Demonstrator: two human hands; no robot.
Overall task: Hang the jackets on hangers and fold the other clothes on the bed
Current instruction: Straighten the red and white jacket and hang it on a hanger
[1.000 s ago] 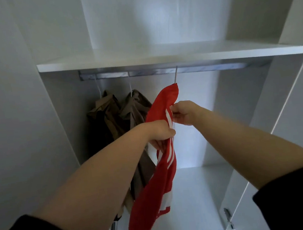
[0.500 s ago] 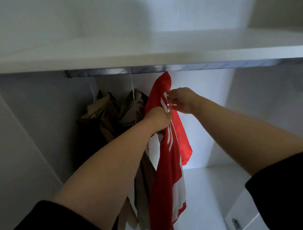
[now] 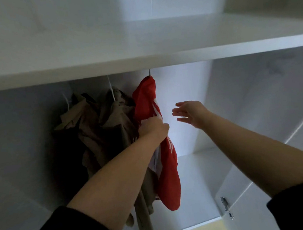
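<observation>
Red jacket (image 3: 145, 97) is hanging straight down from its hanger hook (image 3: 149, 72) under the shelf (image 3: 88, 72), just beside the tan jackets (image 3: 114, 118), with your nearer left hand (image 3: 152, 128) gripping its front while your right hand (image 3: 189, 113), spread open, is hovering just right of it, touching nothing.

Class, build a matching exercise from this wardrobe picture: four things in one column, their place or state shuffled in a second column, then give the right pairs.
Column one:
1. red jacket
2. left hand
3. right hand
4. leftmost tan jacket

Column two:
A. open, touching nothing
B. hangs furthest left
C. hangs furthest right of the three garments
D. grips the red jacket

Pairs: 1-C, 2-D, 3-A, 4-B.
</observation>
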